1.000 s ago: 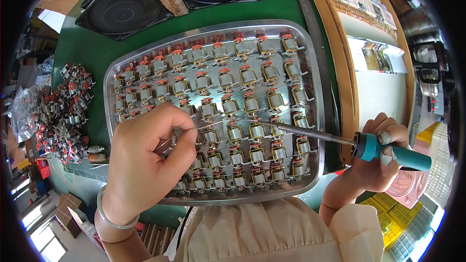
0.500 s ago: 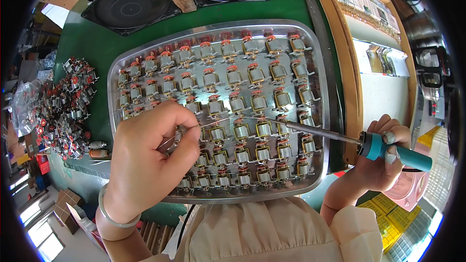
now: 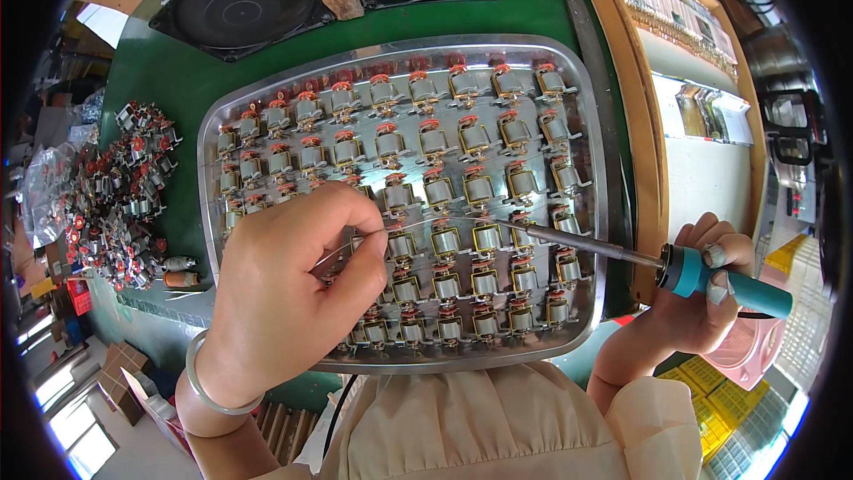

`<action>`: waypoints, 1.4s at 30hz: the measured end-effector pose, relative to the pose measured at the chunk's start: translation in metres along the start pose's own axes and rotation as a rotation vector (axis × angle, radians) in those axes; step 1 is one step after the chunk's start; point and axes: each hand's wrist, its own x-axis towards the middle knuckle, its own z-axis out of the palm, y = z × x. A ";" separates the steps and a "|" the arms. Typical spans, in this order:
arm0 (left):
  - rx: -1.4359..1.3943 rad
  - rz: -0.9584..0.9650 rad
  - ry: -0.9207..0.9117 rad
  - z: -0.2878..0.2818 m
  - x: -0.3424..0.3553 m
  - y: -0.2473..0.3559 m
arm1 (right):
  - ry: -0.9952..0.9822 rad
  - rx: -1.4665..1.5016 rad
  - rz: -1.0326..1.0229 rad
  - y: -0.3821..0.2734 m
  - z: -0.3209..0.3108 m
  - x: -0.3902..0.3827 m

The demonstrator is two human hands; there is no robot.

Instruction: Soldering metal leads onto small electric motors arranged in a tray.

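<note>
At iron tip (image 3: 517,226), faint wire (image 3: 413,225), contact unclear

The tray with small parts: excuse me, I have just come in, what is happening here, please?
A person works over a metal tray where small parts stand in rows. The right grip holds a soldering iron by its teal handle, with its tip above the tray. The left grip pinches a thin wire that runs toward the tip; whether they touch, I cannot tell. A pile of similar parts lies left of the tray.
</note>
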 end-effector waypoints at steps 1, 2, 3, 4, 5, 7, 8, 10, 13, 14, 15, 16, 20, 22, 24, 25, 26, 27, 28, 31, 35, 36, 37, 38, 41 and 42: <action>0.000 0.000 0.000 0.000 0.000 0.001 | 0.005 0.001 0.009 0.000 0.000 0.000; -0.007 -0.023 0.015 0.000 -0.001 0.001 | 0.005 0.002 0.009 -0.001 0.000 0.000; -0.014 -0.046 0.030 -0.001 -0.002 0.002 | 0.004 0.011 0.017 -0.001 0.000 0.000; -0.014 -0.046 0.030 -0.002 -0.003 0.001 | 0.004 0.020 0.024 -0.002 0.000 0.000; 0.005 -0.033 0.035 -0.004 -0.004 0.000 | 0.004 0.020 0.024 -0.002 -0.001 0.000; 0.024 -0.019 0.039 -0.007 -0.006 -0.002 | 0.058 0.078 0.005 -0.003 -0.002 0.000; 0.015 -0.034 0.051 -0.008 -0.008 -0.002 | 0.059 0.077 0.005 -0.003 -0.002 -0.001; 0.006 -0.049 0.063 -0.011 -0.012 -0.003 | 0.072 0.115 0.032 -0.005 -0.001 -0.002; 0.012 -0.099 0.069 -0.014 -0.016 -0.007 | 0.012 0.061 0.024 -0.005 0.008 -0.003; 0.016 -0.099 0.070 -0.014 -0.017 -0.008 | 0.011 0.063 0.025 -0.005 0.011 -0.004; 0.019 -0.098 0.071 -0.014 -0.018 -0.009 | -0.012 0.033 0.024 -0.004 0.013 -0.004; 0.020 -0.100 0.073 -0.014 -0.019 -0.011 | -0.037 0.004 0.023 -0.003 0.015 -0.004; -0.007 -0.104 0.057 -0.013 -0.018 -0.013 | -0.046 -0.014 0.013 -0.001 0.021 -0.004; -0.018 -0.114 0.057 -0.013 -0.017 -0.013 | -0.048 -0.031 0.025 -0.001 0.023 -0.005; 0.012 -0.085 0.061 -0.013 -0.018 -0.013 | -0.049 -0.046 0.038 0.000 0.023 -0.006; 0.011 -0.084 0.061 -0.013 -0.018 -0.013 | -0.047 -0.043 0.037 0.000 0.023 -0.006; 0.015 -0.079 0.059 -0.013 -0.017 -0.013 | -0.046 -0.041 0.036 0.001 0.023 -0.006; 0.019 -0.074 0.058 -0.013 -0.017 -0.013 | -0.046 -0.041 0.035 0.000 0.024 -0.006; 0.019 -0.074 0.058 -0.012 -0.017 -0.013 | -0.053 -0.046 0.041 0.000 0.024 -0.006; 0.018 -0.077 0.055 -0.011 -0.017 -0.014 | -0.055 -0.059 0.042 0.001 0.024 -0.007; -0.001 -0.093 0.057 -0.013 -0.019 -0.014 | -0.042 -0.030 0.024 0.001 0.026 -0.005; -0.013 -0.109 0.064 -0.014 -0.020 -0.014 | -0.043 -0.027 0.025 0.001 0.025 -0.005; -0.014 -0.107 0.063 -0.016 -0.021 -0.014 | -0.029 0.012 0.024 0.000 0.024 -0.006; -0.003 -0.112 0.081 -0.018 -0.022 -0.014 | -0.015 0.052 0.023 0.000 0.023 -0.006; 0.002 -0.127 0.103 -0.023 -0.027 -0.019 | 0.007 0.075 0.034 -0.003 0.026 -0.005; -0.005 -0.137 0.105 -0.024 -0.028 -0.021 | 0.007 0.073 0.034 -0.003 0.029 -0.006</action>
